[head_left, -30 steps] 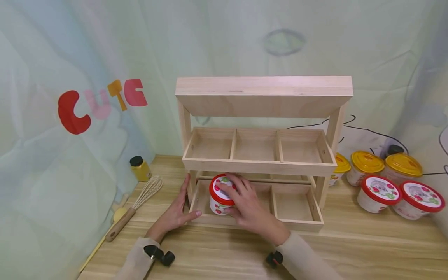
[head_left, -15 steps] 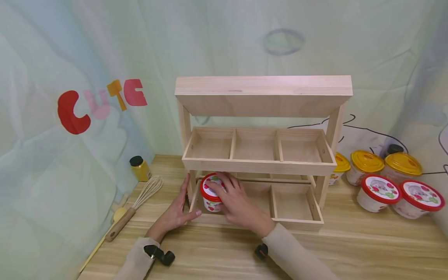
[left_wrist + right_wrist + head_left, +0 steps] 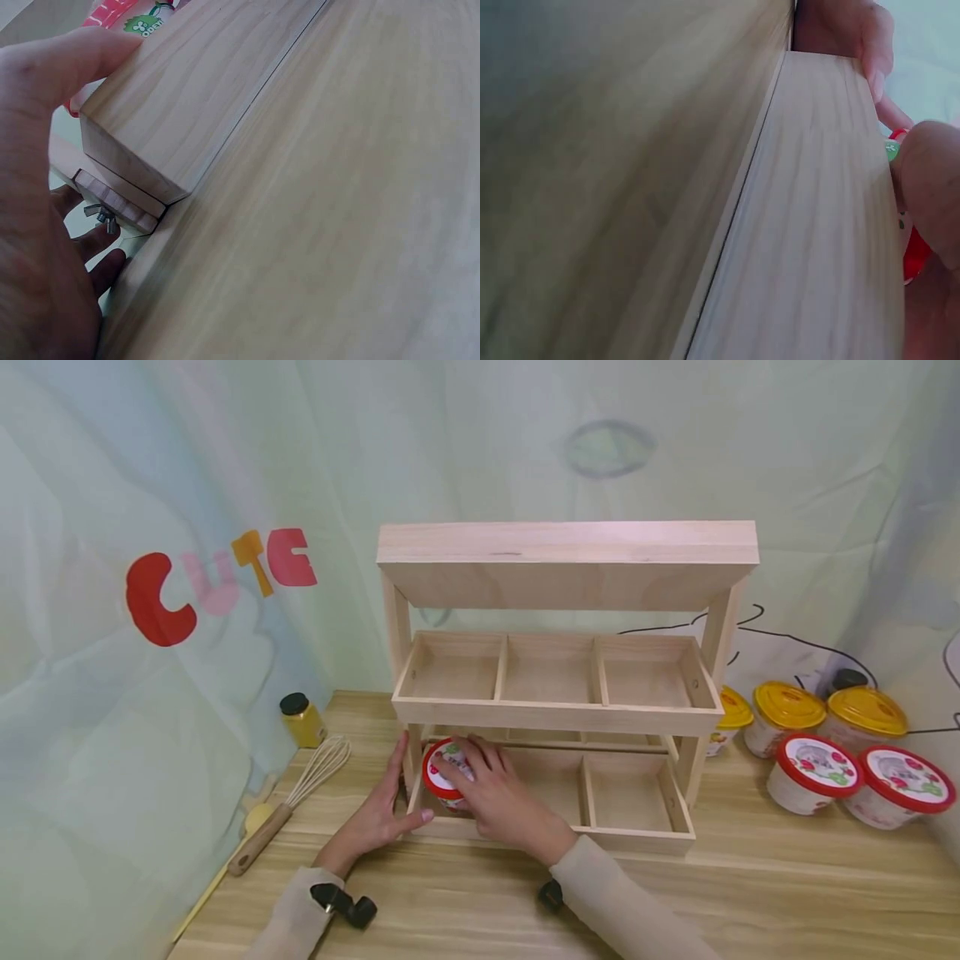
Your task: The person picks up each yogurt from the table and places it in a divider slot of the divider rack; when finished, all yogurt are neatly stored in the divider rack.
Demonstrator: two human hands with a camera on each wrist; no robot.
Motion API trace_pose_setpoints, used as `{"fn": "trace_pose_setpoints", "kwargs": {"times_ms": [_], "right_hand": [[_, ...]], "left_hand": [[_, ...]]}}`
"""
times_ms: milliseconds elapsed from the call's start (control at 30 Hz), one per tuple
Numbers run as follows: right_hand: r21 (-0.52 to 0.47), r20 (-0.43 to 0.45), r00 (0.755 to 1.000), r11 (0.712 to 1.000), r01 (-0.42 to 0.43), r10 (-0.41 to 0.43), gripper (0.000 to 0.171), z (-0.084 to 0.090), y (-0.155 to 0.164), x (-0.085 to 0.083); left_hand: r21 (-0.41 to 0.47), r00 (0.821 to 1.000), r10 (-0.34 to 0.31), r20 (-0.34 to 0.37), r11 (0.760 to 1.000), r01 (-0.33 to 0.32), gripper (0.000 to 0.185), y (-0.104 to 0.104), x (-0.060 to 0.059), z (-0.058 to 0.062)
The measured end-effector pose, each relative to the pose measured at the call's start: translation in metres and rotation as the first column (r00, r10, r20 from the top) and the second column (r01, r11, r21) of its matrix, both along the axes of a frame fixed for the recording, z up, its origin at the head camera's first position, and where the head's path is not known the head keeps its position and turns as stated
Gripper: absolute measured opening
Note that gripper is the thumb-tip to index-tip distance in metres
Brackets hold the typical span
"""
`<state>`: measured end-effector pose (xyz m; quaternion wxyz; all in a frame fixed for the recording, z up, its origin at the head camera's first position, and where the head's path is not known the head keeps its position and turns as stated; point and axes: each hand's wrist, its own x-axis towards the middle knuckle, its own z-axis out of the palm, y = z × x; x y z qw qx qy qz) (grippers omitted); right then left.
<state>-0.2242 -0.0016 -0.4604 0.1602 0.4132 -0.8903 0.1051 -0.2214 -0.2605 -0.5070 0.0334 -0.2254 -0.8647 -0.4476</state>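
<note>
one red-lidded tub (image 3: 448, 757): my right hand (image 3: 504, 795) grasps it, inside lower tray (image 3: 630, 840), left end
left hand (image 3: 375, 820): fingers extended, thumb touching lower tray

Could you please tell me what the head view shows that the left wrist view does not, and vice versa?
Only the head view shows the right hand, the upper tray, the whisk, the yellow jar and the yellow-lidded tubs. Only the left wrist view shows a small metal fastener. Both show the left hand at a corner of the lower tray, part of the held red-lidded tub and the tabletop.
</note>
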Motion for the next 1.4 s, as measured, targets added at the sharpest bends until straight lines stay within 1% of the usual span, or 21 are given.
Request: {"fn": "trace_pose_setpoints", "kwargs": {"times_ms": [133,300,433,567,667,767,933,1000,1300,1400], "right_hand": [[-0.025,0.020,1.000,1.000,-0.004,0.004,0.070,-0.001,0.001,0.001],[-0.056,0.094,0.996,0.998,0.006,-0.001,0.071,-0.002,0.005,0.003],[-0.105,0.104,0.995,0.994,0.014,-0.003,0.073,0.000,0.014,0.005],[-0.166,0.080,0.997,0.986,0.014,-0.001,0.072,0.002,0.031,0.009],[-0.208,0.068,0.998,0.978,0.030,-0.016,0.068,0.003,0.043,0.012],[-0.248,0.061,0.998,0.968,0.045,-0.031,0.066,0.005,0.056,0.016],[-0.279,0.013,0.998,0.959,0.056,-0.054,0.067,0.006,0.075,0.022],[-0.293,-0.003,0.998,0.954,0.056,-0.059,0.064,0.006,0.083,0.025],[-0.342,-0.034,0.997,0.938,0.058,-0.074,0.063,0.004,0.113,0.037],[-0.351,-0.032,0.996,0.934,0.067,-0.083,0.063,0.003,0.122,0.042]], "left_hand": [[0.001,1.000,-0.005,0.004,1.000,0.005,0.131,0.001,0.000,0.000],[0.001,1.000,-0.006,0.009,1.000,0.006,0.132,0.003,-0.001,0.001],[0.007,1.000,-0.008,0.012,1.000,0.008,0.131,0.003,-0.002,0.002],[0.015,1.000,-0.003,0.030,1.000,0.003,0.131,0.003,-0.002,0.002],[0.023,0.999,0.004,0.052,1.000,-0.005,0.131,0.002,-0.001,0.003],[0.030,0.999,0.006,0.054,1.000,-0.007,0.131,0.001,-0.001,0.002],[0.022,0.999,-0.002,0.038,1.000,0.001,0.132,0.000,-0.001,0.001],[0.016,0.999,-0.003,0.034,1.000,0.003,0.133,0.000,-0.001,0.001],[0.012,0.998,0.013,0.053,1.000,-0.014,0.131,0.000,0.000,0.000],[0.014,0.999,0.012,0.053,1.000,-0.013,0.132,0.000,0.000,0.000]]}}
